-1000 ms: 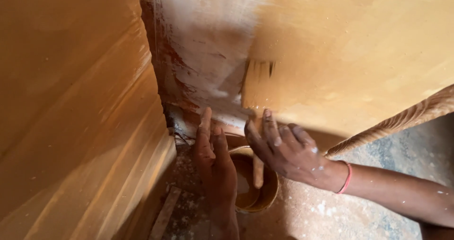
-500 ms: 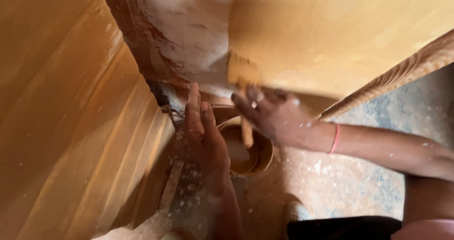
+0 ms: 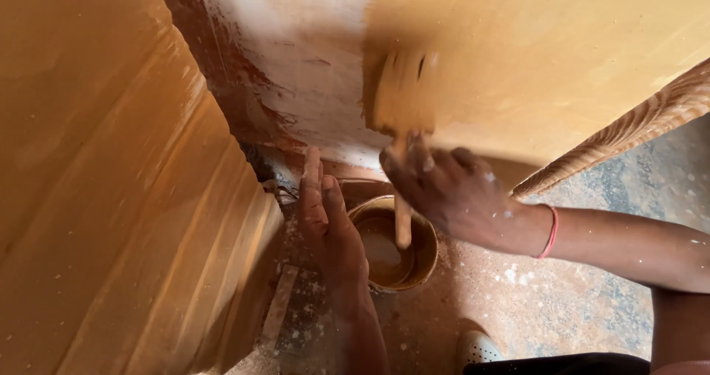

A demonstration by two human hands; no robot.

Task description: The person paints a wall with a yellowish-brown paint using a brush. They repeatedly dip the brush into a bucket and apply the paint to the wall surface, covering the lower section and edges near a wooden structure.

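Setting: a wall corner (image 3: 244, 116), its bare whitish and reddish plaster partly covered in ochre paint, above a dusty, paint-spattered floor (image 3: 532, 301)
Left side: a ribbed ochre panel (image 3: 126, 220) leans along the corner
Right hand (image 3: 451, 190): grip clamped on the handle of a paintbrush (image 3: 403, 101), whose blurred bristles lie against the wall at the edge of the painted area; a red band circles the wrist
Left hand (image 3: 329, 223): fingers straight and together, holding nothing, tips at the foot of the wall, just beside the tin
Paint tin (image 3: 425, 253): round, on the floor between both hands, holding ochre paint
Right edge: a ridged wooden moulding (image 3: 629, 131) runs diagonally
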